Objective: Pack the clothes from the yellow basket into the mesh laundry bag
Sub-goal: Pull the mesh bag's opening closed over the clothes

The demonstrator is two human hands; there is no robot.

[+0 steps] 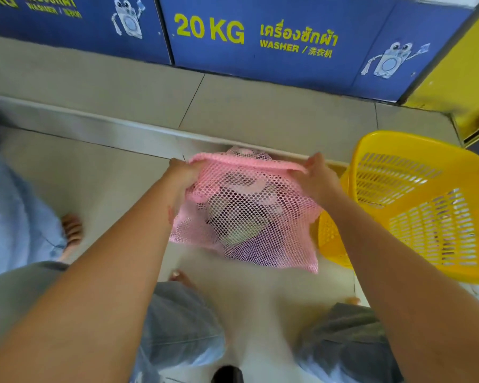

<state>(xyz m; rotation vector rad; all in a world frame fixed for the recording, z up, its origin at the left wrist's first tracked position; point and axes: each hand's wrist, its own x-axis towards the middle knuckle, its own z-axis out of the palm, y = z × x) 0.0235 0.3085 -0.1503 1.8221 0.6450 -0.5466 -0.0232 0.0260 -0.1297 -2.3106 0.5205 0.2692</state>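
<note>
A pink mesh laundry bag (260,230) hangs in front of me above the floor, bulging with clothes (241,214) in white, pink and dark tones that show through the net. My left hand (184,172) grips the left end of the bag's top hem. My right hand (315,178) pinches the right end of the same hem, so the mouth is stretched flat between them. The yellow basket (415,205) stands just right of the bag, tilted toward me, and no clothes show inside it.
Blue washer fronts (260,42) marked 20 KG line the far side behind a raised tiled step with a metal edge (94,128). A yellow panel (465,78) stands at the right. Another person's foot in a sandal (71,230) is at the left. My knees show below.
</note>
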